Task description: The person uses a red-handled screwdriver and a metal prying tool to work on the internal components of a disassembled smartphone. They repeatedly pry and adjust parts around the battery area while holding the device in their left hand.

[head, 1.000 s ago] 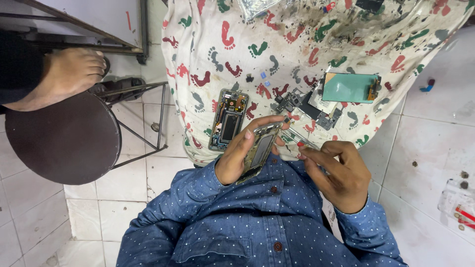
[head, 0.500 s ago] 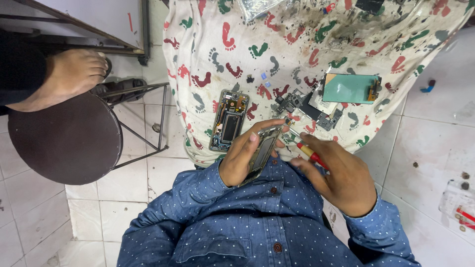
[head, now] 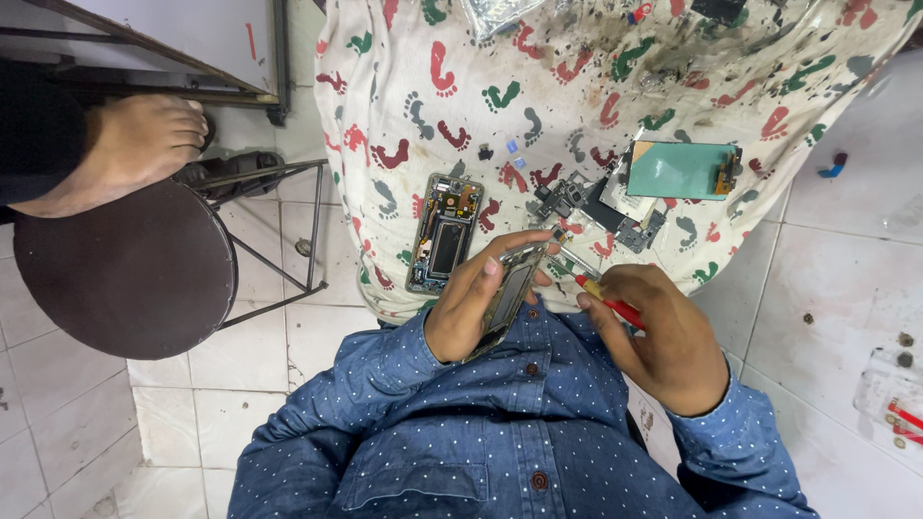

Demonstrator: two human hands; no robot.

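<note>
Left hand (head: 471,308) clamped on phone frame (head: 510,293), centre frame, long axis running lower left to upper right. Right hand (head: 663,336) closed round red-handled screwdriver (head: 596,288), tip at frame's upper end. Second opened phone (head: 444,234) just left on footprint cloth (head: 577,86); teal panel (head: 678,170) upper right.

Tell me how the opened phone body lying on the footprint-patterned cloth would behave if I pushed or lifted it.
The opened phone body lies flat with its boards exposed, so it is probably fragile on the upper face. It looks thin and rigid, likely light. Pushed, it may drag and wrinkle the footprint-patterned cloth rather than glide. It would not roll.
</note>
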